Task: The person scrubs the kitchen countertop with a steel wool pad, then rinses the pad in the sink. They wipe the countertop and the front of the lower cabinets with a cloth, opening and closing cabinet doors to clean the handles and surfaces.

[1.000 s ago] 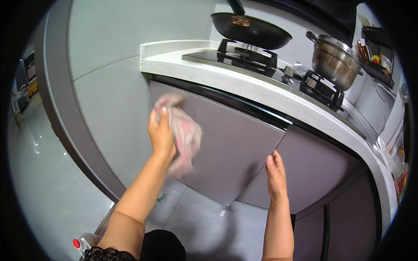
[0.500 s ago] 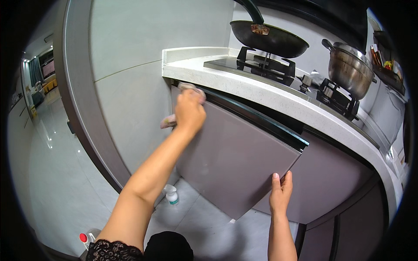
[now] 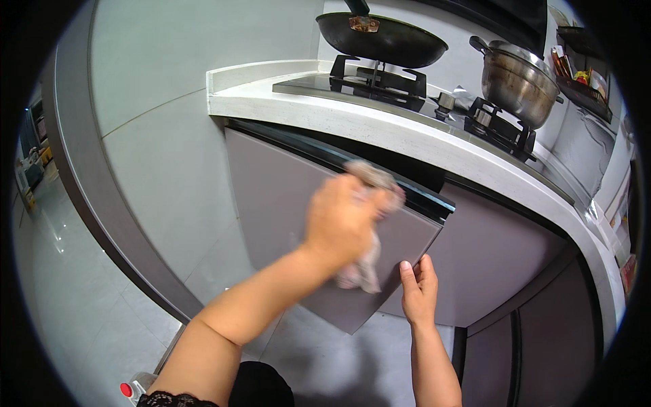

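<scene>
A crumpled, pale pinkish cloth is gripped in my left hand, blurred by motion. It lies against the dark top edge of a grey-mauve cabinet door, and one end hangs down the door's face. The door stands ajar under the white countertop. My right hand holds the door's right side edge, thumb on the front and fingers curled round behind it.
Above the counter, a black wok and a steel pot stand on the gas hob. A red-capped bottle is on the floor at lower left. To the left is a dark door frame.
My left hand has slid the cloth rightward along the door's top edge, from the far left corner toward the right. The right hand keeps its hold on the door. The view has shifted slightly.
</scene>
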Demonstrator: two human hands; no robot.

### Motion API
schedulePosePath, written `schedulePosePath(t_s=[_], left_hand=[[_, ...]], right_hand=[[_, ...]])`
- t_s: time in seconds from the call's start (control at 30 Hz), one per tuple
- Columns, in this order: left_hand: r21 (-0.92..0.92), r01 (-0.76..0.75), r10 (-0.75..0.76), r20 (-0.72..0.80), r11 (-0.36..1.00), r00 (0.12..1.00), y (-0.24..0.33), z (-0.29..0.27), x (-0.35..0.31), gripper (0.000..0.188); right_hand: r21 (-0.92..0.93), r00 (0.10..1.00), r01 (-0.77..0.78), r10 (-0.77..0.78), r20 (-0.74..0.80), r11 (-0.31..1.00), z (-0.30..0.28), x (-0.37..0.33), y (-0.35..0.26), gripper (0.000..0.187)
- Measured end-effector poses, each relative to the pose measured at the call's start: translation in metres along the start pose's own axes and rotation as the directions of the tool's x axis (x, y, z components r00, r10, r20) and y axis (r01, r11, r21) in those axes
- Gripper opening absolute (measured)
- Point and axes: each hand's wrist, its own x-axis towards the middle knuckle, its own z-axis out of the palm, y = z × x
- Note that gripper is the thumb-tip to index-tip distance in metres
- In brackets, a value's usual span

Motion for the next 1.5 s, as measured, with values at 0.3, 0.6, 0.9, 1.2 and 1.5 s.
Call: schedulePosePath(t_s=[0.3, 0.6, 0.9, 1.2, 1.5], left_hand=[[0.137, 0.166, -0.156, -0.085, 0.976, 0.984, -0.081, -0.015, -0.010, 0.040], [-0.146, -0.060, 0.066, 0.039, 0.988, 0.997, 0.117, 0.041, 0.009, 0.039], [-0.059, 0.061, -0.082, -0.488, 0.996, 0.869, -0.044, -0.024, 0.001, 0.046], [-0.176, 0.664, -0.656, -0.465, 0.726, 0.594, -0.184, 0.007, 0.012, 0.037], [-0.211, 0.224, -0.268, -0.209, 0.951, 0.941, -0.022, 0.014, 0.008, 0.021]], right_hand=[[0.395, 0.954, -0.294, 0.243, 0.174, 0.871, -0.013, 0.007, 0.001, 0.052], [0.485, 0.945, -0.293, 0.327, 0.017, 0.824, -0.015, 0.000, -0.019, 0.039], [0.540, 0.943, -0.323, 0.218, 0.251, 0.777, -0.020, 0.001, -0.001, 0.050], [0.420, 0.951, -0.301, 0.238, 0.197, 0.856, -0.008, -0.006, -0.005, 0.046], [0.425, 0.964, -0.266, 0.241, 0.113, 0.865, 0.002, -0.009, -0.013, 0.047]])
